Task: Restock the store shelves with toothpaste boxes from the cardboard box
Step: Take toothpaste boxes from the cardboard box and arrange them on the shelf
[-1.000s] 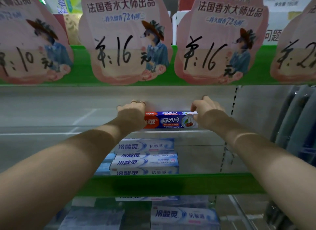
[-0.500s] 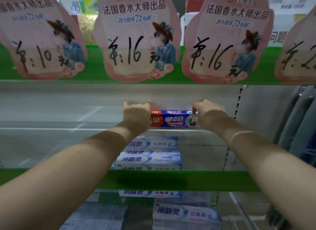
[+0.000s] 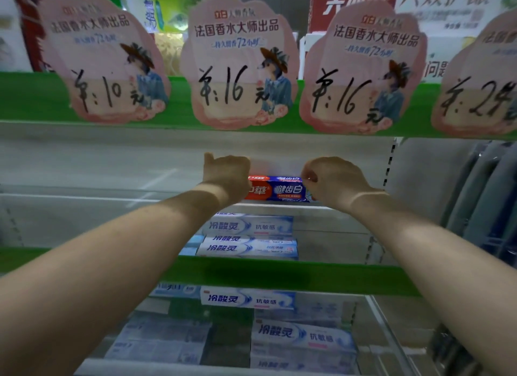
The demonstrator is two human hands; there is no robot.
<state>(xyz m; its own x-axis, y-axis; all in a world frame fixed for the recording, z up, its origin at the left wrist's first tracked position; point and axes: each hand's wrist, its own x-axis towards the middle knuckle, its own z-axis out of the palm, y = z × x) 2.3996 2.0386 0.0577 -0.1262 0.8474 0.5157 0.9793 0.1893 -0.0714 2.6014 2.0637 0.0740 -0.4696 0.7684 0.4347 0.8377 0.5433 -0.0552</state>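
Observation:
A blue and red toothpaste box [image 3: 277, 189] lies lengthwise near the back of the grey middle shelf [image 3: 84, 191]. My left hand [image 3: 225, 178] grips its left end, fingers curled and thumb raised. My right hand [image 3: 331, 179] grips its right end with curled fingers. Both arms reach deep under the upper shelf. Several white and blue toothpaste boxes [image 3: 249, 237] are stacked on the shelf below. The cardboard box is out of view.
Pink price cards [image 3: 240, 65] hang from the green edge of the upper shelf [image 3: 28, 98]. A green shelf edge [image 3: 251, 275] crosses below my arms, with more toothpaste boxes [image 3: 302, 336] on the lowest level. Grey hanging items [image 3: 486, 202] fill the right side.
The view has shifted slightly left and my hands have stayed on the box ends. My left thumb now sticks up higher. The box sits in about the same spot.

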